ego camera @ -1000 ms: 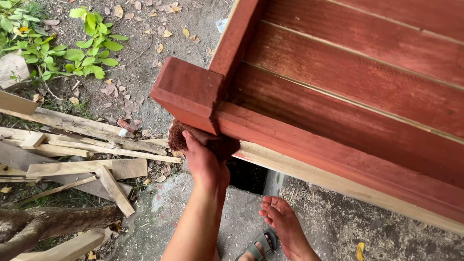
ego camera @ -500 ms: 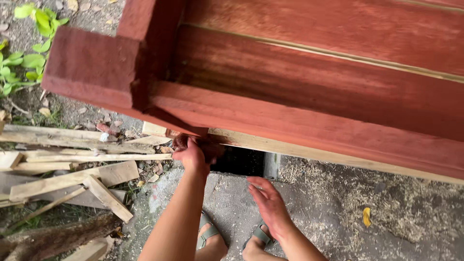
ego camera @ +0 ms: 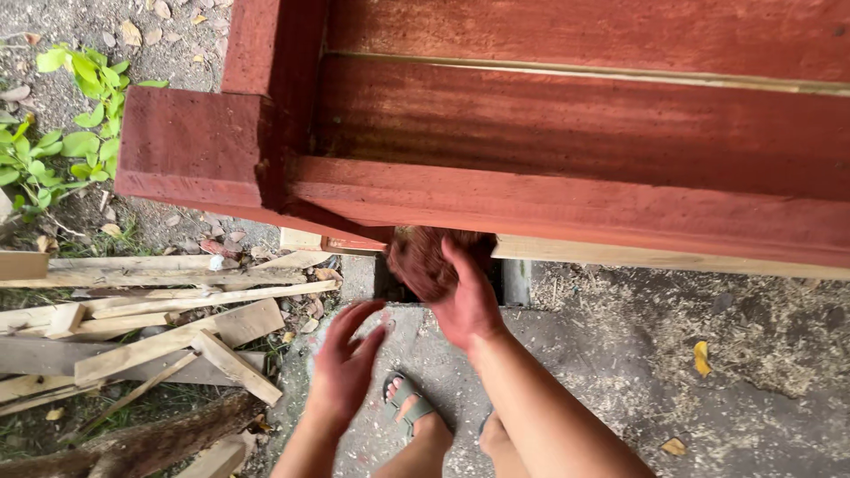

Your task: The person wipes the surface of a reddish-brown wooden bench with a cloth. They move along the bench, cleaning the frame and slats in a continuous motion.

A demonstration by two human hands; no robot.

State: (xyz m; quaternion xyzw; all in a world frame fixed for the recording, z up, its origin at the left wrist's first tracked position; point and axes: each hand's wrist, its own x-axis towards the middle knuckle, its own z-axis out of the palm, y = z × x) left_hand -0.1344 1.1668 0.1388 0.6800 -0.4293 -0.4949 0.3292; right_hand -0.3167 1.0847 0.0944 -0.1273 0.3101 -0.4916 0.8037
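The right hand (ego camera: 465, 301) grips a brown rag (ego camera: 423, 258) — pressed up against the underside of the red frame (ego camera: 567, 204), just past centre toward twelve o'clock. The left hand (ego camera: 343, 363) hangs empty, fingers spread, at seven o'clock of the rag. Loose planks (ego camera: 150, 323) lie on the ground at nine o'clock.

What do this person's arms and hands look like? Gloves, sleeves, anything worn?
Both arms are bare to the frame edge, no sleeves showing. The left hand and right hand wear no gloves; no rings, watch or bracelet are visible.
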